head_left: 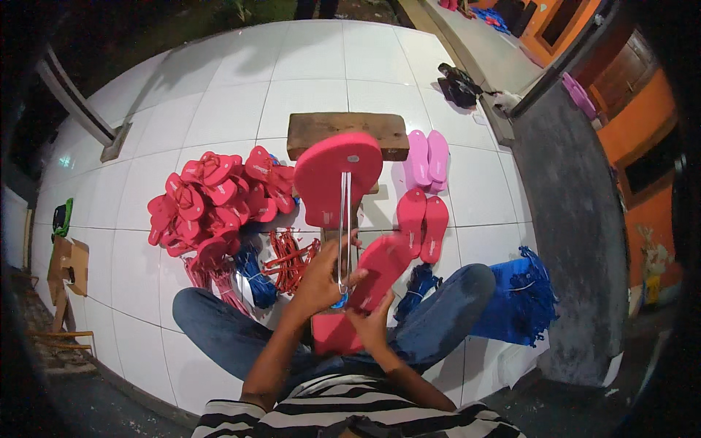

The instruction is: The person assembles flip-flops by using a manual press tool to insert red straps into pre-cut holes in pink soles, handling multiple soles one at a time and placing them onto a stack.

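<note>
I sit cross-legged on a white tiled floor (219, 109). My left hand (320, 281) is closed around a long thin metal loop tool (345, 219) that stands upright in front of me. My right hand (372, 325) holds a red sandal sole (385, 269) from below, tilted against the tool, with a bit of blue strap (341, 300) at the tool's lower end. Another red sole (337, 175) lies on a wooden stand (387, 135) just beyond. A further red sole (330, 334) rests on my lap.
A pile of red strapped sandals (212, 201) lies to my left, with red straps (288, 255) and blue straps (255, 281) near my knee. Pink soles (428, 157), red soles (422, 223) and a blue strap bundle (522, 299) lie right. Black sandals (456, 84) sit beyond.
</note>
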### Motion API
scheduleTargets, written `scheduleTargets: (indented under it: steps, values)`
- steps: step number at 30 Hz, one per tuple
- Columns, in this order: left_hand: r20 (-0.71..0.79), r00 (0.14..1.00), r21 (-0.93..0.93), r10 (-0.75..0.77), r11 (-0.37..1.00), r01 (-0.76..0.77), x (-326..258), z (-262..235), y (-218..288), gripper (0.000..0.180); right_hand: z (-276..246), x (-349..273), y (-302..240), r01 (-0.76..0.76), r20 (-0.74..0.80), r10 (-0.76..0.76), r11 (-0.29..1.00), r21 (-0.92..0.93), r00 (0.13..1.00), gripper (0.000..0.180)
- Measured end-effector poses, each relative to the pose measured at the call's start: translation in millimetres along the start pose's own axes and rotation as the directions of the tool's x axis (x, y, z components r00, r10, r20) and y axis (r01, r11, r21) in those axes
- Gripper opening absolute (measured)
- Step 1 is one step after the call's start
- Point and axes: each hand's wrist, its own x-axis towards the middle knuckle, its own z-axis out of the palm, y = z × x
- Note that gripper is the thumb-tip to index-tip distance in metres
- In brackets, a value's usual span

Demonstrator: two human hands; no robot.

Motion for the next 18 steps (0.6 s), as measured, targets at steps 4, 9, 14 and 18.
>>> scheduleTargets:
  steps: [4, 9, 14, 18]
  values:
    - [0.032, 0.998, -0.054, 0.052, 0.997, -0.051, -7.4, -10.4, 11.8, 0.048, -12.7, 3.1, 0.9, 0.088, 0.189, -0.058, 0.984, -0.156, 0.98, 0.087]
    - [0.049, 0.953, 0.044, 0.299, 0.953, -0.301, -8.1, -32.4, 8.3, 0.039, -27.8, 42.9, -85.3, 0.559, 0.144, -0.55, 0.829, -0.022, 0.822, 0.073]
    - [-0.057, 0.87, 0.116, 0.49, 0.869, -0.481, -6.2, -57.5, 38.2, 0.035, -37.1, 65.9, -148.1, 0.854, 0.203, -0.831, 0.517, -0.063, 0.518, 0.046]
    - [-0.233, 0.774, 0.098, 0.588, 0.806, -0.583, -7.4, -65.2, 59.9, 0.033, -33.6, 64.2, -176.2, 0.913, 0.181, -0.898, 0.408, -0.003, 0.402, 0.045]
